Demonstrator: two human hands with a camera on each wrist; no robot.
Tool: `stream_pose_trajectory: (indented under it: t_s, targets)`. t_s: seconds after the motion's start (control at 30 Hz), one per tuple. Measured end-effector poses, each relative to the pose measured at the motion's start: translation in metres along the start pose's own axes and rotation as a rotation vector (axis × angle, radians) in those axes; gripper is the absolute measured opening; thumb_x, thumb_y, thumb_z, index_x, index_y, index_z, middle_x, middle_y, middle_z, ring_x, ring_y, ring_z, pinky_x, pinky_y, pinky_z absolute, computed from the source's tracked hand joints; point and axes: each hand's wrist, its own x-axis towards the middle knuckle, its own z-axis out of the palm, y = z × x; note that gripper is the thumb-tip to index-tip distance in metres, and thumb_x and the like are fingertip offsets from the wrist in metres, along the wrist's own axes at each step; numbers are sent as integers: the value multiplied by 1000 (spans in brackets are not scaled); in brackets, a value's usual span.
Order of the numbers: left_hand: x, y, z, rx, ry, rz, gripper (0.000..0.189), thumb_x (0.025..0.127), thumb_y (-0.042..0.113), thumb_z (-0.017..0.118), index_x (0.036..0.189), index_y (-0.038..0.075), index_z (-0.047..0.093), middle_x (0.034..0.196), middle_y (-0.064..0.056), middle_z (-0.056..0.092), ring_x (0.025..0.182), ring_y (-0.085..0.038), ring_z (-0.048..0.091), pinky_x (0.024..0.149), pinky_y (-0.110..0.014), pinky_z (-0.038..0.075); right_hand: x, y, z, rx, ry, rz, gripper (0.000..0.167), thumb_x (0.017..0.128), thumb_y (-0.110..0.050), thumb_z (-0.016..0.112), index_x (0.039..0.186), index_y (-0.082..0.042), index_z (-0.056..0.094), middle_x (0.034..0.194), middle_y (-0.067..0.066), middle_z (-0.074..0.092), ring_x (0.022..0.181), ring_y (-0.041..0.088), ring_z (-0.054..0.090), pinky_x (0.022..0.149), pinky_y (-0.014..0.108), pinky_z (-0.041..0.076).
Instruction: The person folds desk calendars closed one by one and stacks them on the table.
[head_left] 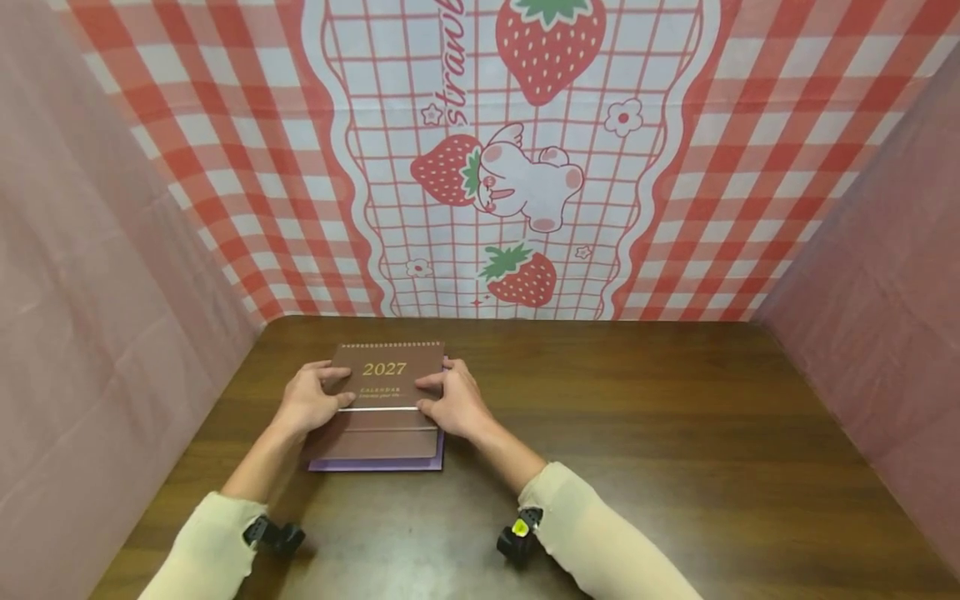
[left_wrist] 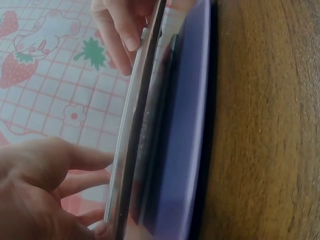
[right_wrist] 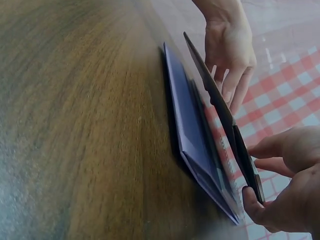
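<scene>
A brown spiral-bound desk calendar (head_left: pixel 386 385) with gold "2027" lettering is held between both hands at the left of the table. My left hand (head_left: pixel 307 402) grips its left edge, thumb on the cover. My right hand (head_left: pixel 459 402) pinches the opposite edge the same way. Below lies a purple desk calendar (head_left: pixel 375 465), mostly hidden, showing along the front and right. Both wrist views show a gap between the brown calendar (right_wrist: pixel 222 112) and the purple calendar (right_wrist: pixel 187 117), which rests on the wood.
The brown wooden table (head_left: pixel 637 450) stretches off to the right. A red-and-white strawberry-print cloth (head_left: pixel 517 167) hangs behind it, with pink curtains (head_left: pixel 885 317) at both sides. A small black camera (head_left: pixel 517 537) sits on each wrist, by the pale sleeves.
</scene>
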Motion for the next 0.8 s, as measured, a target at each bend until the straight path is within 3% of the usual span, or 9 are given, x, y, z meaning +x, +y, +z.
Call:
stream_pose_trajectory:
  t_s: [0.07,0.2,0.3,0.37,0.47,0.63,0.8]
  targets:
    - [6,-9,3,0,-1,6,55,98,13,83,149,-4,69,175,-34,41,159,-62,41,134,-73,35,1,2,1,5,-7,-2,39,91,-22,90,129,-19,87,175,21,49,164,42,48,139,54,39]
    - [31,-49,19,12,25,19,54,94,19,88,145,5,75,174,-29,47,159,-59,43,132,-74,37,0,5,1,-3,-22,-8,38,91,-21,90,129,-18,87,174,22,50,164,42,47,138,55,40]
    - [54,-82,33,30,15,26,56,93,26,91,145,14,77,176,-26,46,161,-59,40,132,-76,35,-4,6,-1,-10,-31,13,37,91,-19,90,128,-18,87,174,24,51,163,45,48,137,56,41]
    - [64,-93,38,35,-15,27,59,93,28,91,148,16,75,178,-26,43,163,-60,36,134,-77,32,-6,6,-3,-13,-36,27,38,91,-18,90,128,-18,87,174,24,50,163,46,48,137,57,41]
    - [69,-99,39,45,-23,32,59,93,29,92,148,17,75,177,-27,43,163,-61,36,134,-77,31,-12,-3,-7,-1,-39,33,40,91,-16,89,131,-14,86,174,25,49,162,49,48,138,58,40]
    - [63,-91,39,57,-13,51,55,93,24,91,145,16,77,172,-28,51,163,-57,41,136,-73,32,-24,-18,-13,25,-52,51,41,93,-13,86,134,-8,83,175,26,48,164,51,45,138,62,38]
    - [61,-90,43,73,8,78,55,91,21,90,144,17,77,166,-27,60,159,-55,48,134,-71,37,-20,-9,-8,1,-56,39,42,93,-14,86,134,-9,83,174,25,50,164,48,46,138,61,39]
